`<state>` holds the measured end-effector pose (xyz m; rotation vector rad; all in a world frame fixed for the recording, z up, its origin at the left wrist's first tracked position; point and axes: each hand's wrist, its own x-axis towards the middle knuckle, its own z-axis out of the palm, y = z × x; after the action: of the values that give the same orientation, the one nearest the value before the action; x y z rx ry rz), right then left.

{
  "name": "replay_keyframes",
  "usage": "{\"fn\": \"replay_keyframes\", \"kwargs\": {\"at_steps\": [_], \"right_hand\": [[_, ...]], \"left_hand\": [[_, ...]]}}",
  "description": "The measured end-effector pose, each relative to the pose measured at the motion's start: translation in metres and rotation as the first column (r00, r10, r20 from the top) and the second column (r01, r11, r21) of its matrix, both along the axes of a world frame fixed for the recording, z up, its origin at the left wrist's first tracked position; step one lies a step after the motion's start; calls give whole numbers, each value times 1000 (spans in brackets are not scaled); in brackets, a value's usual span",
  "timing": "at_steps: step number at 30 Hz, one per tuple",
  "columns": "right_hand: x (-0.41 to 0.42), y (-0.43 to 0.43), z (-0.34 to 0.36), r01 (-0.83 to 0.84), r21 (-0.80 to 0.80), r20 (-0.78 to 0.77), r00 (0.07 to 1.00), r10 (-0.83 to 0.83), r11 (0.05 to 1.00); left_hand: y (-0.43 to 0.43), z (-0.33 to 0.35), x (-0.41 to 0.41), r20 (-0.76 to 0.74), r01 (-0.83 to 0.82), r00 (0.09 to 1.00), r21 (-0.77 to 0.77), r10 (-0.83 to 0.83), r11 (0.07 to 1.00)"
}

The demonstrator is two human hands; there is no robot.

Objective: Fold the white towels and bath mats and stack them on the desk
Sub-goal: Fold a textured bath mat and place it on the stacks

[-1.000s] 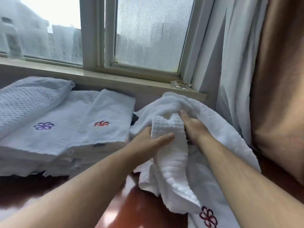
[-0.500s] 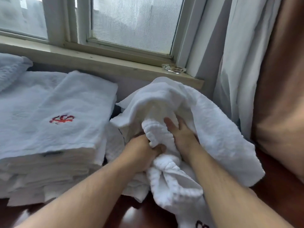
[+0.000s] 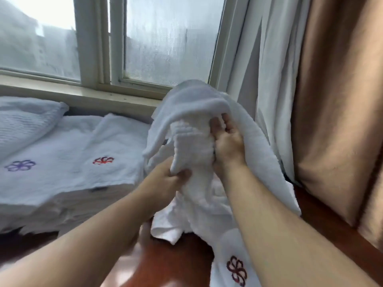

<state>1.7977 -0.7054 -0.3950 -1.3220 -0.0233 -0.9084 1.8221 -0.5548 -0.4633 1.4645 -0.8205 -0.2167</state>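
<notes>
White crumpled towel [image 3: 196,112] is held higher above the desk [image 3: 190,264] than half a second ago, gripped low by the left hand [image 3: 167,180] and clutched higher up by the right hand [image 3: 227,145]. Folded stack [image 3: 83,160] lies just left; brown curtain [image 3: 331,100] hangs near on the right; bare desk is seen beneath.

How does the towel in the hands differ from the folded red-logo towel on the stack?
The held towel is bunched and unfolded, gripped by the left hand and right hand; the stacked towel lies folded flat, untouched. The held towel is raised and hangs in loose folds; the stacked towel tops a pile with its red logo showing. Both are white.
</notes>
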Motion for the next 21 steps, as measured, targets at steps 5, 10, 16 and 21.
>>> {"fn": "replay_keyframes", "kwargs": {"at_steps": [5, 10, 16, 21], "right_hand": [[-14, -5, 47, -43, 81, -185, 981, 57, 996], [-43, 1, 9, -308, -655, -753, 345, -560, 690], [-67, 5, 0, -334, -415, -729, 678, -90, 846], [-80, -7, 22, -320, 103, -244, 910, 335, 942]], "left_hand": [[30, 34, -24, -292, 308, 894, -150, -339, 940], [51, 24, -38, -435, 187, 883, -23, -178, 982], [52, 16, -40, -334, 62, 940, -43, -73, 997], [43, 41, -26, -212, -174, 970, -261, 120, 950]]}}
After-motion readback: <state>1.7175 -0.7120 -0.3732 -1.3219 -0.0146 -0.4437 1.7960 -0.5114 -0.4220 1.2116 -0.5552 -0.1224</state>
